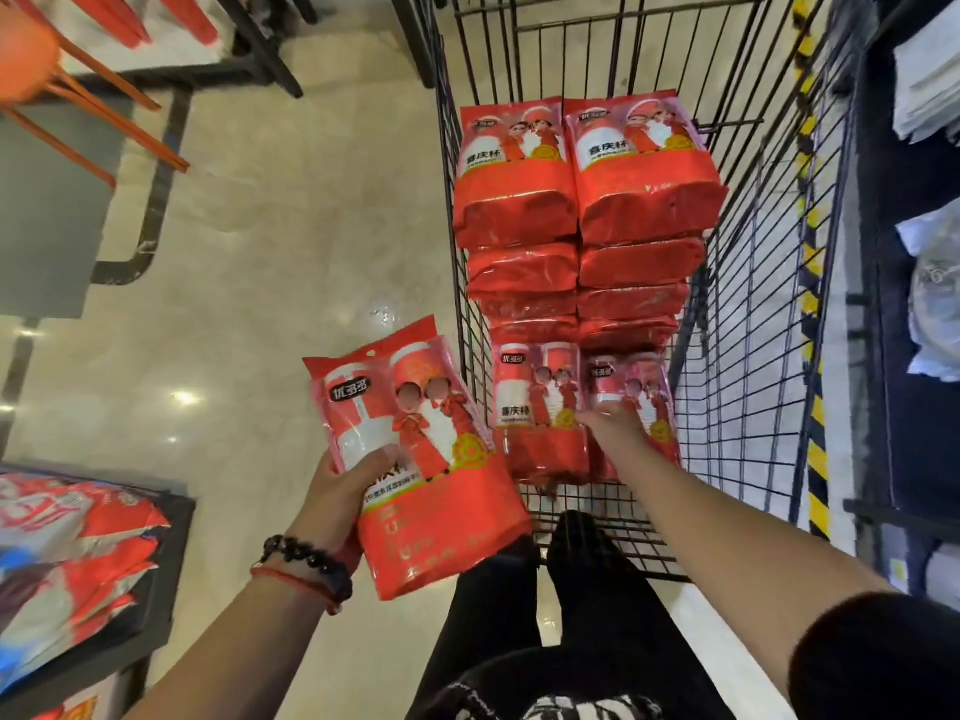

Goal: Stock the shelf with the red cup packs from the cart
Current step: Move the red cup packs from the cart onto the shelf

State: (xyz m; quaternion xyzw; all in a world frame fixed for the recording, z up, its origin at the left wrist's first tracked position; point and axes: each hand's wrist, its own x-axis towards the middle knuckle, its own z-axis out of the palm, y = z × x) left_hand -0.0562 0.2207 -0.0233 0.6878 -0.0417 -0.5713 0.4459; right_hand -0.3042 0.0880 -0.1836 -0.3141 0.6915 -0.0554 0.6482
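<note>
The fingers [382, 456] of the left hand [337, 491] are curled round a red cup pack [415, 459], thumb across its printed front, and hold it tilted in the lower centre of the frame, above the pale tiled floor [291, 226] and just left of the cart. Beaded and red-thread bracelets [306, 569] sit on that wrist. The right hand [613, 426] reaches into the wire cart [753, 304] at centre right; its fingers lie on the front of the nearest right-hand pack [631, 407], but they are turned away from the camera and I cannot tell whether they grip it or only touch it. Beside that pack, on its left, lies another pack [535, 402] face up. Further up the frame, two tall stacks of red cup packs [576, 200] fill the cart side by side, touching. At the lower left edge a dark shelf [161, 574] already carries red-and-white packs [67, 553], blurred. An orange stool [52, 59] stands at the upper left, and dark shelving [909, 314] with pale wrapped goods runs down the right edge. Black-trousered legs [519, 605] show below the cart.
</note>
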